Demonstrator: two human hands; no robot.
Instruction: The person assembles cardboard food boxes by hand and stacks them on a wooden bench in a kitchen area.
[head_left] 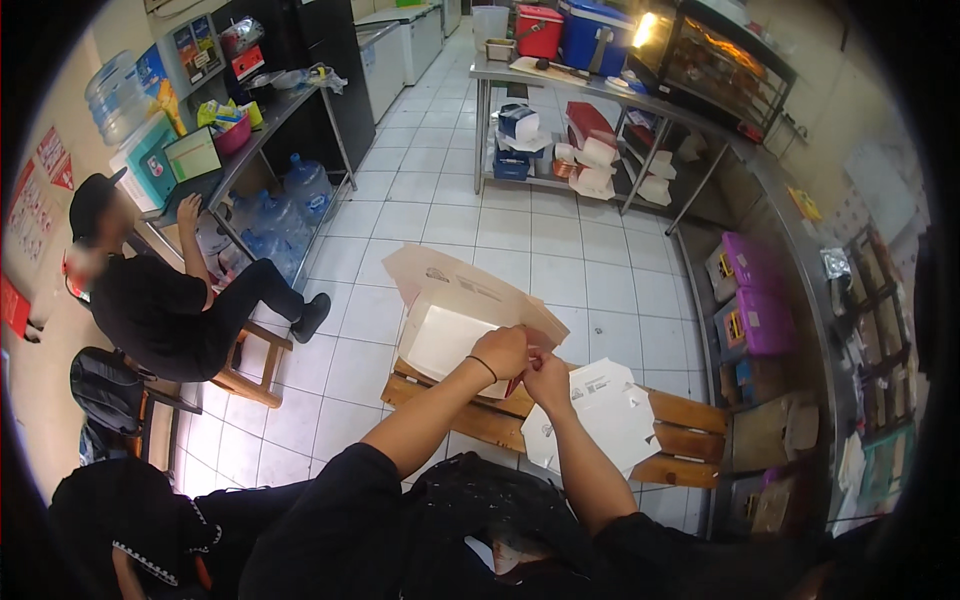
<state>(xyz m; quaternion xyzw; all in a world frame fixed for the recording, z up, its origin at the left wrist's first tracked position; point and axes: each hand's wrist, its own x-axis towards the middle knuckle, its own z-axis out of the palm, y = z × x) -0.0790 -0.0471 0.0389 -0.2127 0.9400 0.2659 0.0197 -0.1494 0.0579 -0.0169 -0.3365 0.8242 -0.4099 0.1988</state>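
A partly folded cardboard food box (440, 322), pale inside with a printed flap standing up along its far side, rests on a slatted wooden bench (484, 427). At its right end my two hands meet. My left hand (503, 352), with a dark band at the wrist, has its fingers closed on the box's corner. Close beside it, my right hand (546, 382) pinches the same corner, where a bit of red shows under the fingers. The exact fold between the fingertips is hidden. Beneath my right forearm lies a flat, unfolded white carton (608, 418).
On the left a person in black (150, 270) sits on a wooden stool (255, 370) at a desk. A steel table (490, 72) with coolers and a lit food warmer (715, 65) stands ahead. Shelving with purple bins (765, 322) lines the right.
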